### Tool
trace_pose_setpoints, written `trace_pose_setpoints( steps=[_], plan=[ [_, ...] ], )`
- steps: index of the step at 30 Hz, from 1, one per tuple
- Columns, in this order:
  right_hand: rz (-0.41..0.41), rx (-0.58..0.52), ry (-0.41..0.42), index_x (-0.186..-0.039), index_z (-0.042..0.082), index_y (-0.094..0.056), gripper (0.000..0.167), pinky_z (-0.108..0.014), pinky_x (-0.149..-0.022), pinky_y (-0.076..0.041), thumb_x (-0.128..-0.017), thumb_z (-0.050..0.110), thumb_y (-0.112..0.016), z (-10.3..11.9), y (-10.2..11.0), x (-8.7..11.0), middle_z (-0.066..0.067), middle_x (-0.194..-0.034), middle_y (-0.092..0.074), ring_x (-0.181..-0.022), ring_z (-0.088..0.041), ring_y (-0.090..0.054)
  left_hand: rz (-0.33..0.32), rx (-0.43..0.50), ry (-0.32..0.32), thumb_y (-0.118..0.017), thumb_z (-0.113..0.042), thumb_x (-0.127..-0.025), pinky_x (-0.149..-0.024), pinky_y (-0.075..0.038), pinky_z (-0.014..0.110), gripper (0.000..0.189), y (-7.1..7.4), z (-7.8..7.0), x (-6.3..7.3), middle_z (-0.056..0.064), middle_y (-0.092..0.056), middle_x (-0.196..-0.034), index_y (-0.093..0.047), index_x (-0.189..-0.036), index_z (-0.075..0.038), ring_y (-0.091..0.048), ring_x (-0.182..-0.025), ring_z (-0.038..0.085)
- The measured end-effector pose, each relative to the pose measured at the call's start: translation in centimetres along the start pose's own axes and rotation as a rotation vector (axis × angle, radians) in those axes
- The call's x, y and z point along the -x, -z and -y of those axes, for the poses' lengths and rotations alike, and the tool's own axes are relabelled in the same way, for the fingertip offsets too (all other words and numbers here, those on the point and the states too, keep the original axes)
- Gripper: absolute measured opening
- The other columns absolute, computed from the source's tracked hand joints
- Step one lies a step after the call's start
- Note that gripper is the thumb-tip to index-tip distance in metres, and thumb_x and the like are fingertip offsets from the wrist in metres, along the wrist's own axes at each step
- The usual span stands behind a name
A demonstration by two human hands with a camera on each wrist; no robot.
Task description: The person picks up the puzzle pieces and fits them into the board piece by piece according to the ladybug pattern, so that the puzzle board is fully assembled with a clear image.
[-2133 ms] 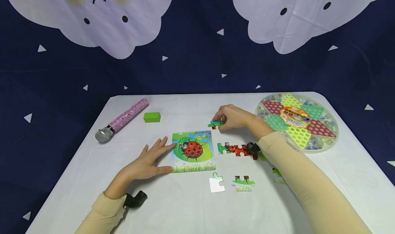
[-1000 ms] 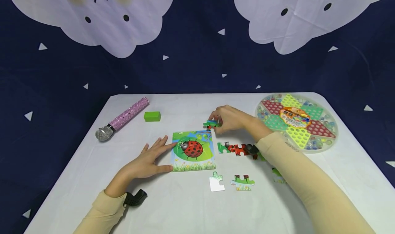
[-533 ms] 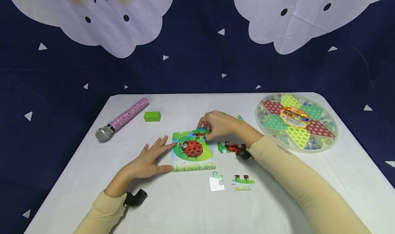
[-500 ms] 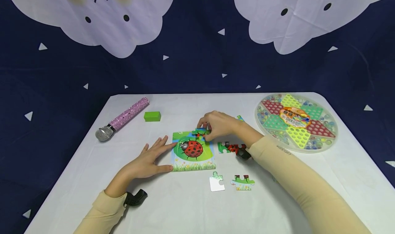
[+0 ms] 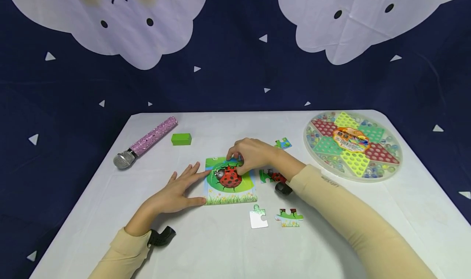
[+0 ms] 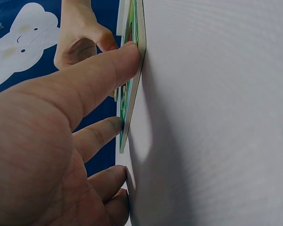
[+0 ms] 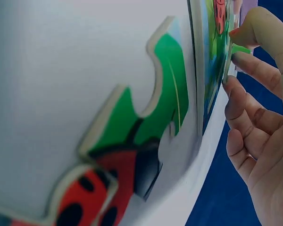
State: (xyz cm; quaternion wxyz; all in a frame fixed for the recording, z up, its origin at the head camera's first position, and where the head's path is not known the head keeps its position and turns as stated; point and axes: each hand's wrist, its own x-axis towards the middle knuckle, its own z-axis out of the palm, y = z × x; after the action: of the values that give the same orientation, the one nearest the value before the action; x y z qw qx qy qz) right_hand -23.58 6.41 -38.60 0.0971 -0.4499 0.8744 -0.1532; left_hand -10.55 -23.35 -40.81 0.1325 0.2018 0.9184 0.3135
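Pinched a thin, light, stiff puzzle piece (image 7: pixel 230 59) by its edges with right hand (image 5: pixel 250 154); left hand (image 5: pixel 176 193) lay flat, steadying the board (image 5: pixel 231 189).

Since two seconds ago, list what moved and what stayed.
The right hand carried its piece left and nearer, from the table onto the board, pinching it throughout. Its move uncovered a blue piece. The left hand stayed flat at the board's edge; the loose pieces stayed put.

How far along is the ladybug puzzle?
Done: two pieces are joined beside the picture board. In hand: the right hand pinches one piece over the board; the left hand steadies its edge. Left: loose pieces at.
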Motion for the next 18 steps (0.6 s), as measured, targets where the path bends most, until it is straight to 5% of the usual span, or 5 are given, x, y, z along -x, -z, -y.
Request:
trace_pose_setpoints(
  steps=[6,18],
  plan=[
    [0.009,0.023,0.018,-0.126,0.024,-0.08,0.044,-0.033,-0.086,-0.059,-0.083,0.034,-0.083,0.3,-0.3,-0.4,0.002,-0.109,-0.074,-0.095,-0.011,-0.067,-0.002,-0.013,0.013,-0.081,-0.049,-0.093,-0.125,0.004,0.082,0.083,-0.4,0.8,-0.3,0.017,-0.017,-0.18,-0.045,-0.165,-0.032,-0.009,-0.167,0.049],
    [0.007,0.072,0.027,-0.126,0.023,-0.081,0.045,-0.033,-0.083,-0.059,-0.082,0.033,-0.085,0.9,-0.4,-1.0,0.001,-0.108,-0.074,-0.091,-0.011,-0.066,0.017,-0.009,0.018,-0.08,-0.044,-0.095,-0.124,0.004,0.083,0.082,0.3,-0.6,0.0,0.022,-0.017,-0.179,-0.045,-0.165,-0.022,-0.01,-0.165,0.053]
  ],
)
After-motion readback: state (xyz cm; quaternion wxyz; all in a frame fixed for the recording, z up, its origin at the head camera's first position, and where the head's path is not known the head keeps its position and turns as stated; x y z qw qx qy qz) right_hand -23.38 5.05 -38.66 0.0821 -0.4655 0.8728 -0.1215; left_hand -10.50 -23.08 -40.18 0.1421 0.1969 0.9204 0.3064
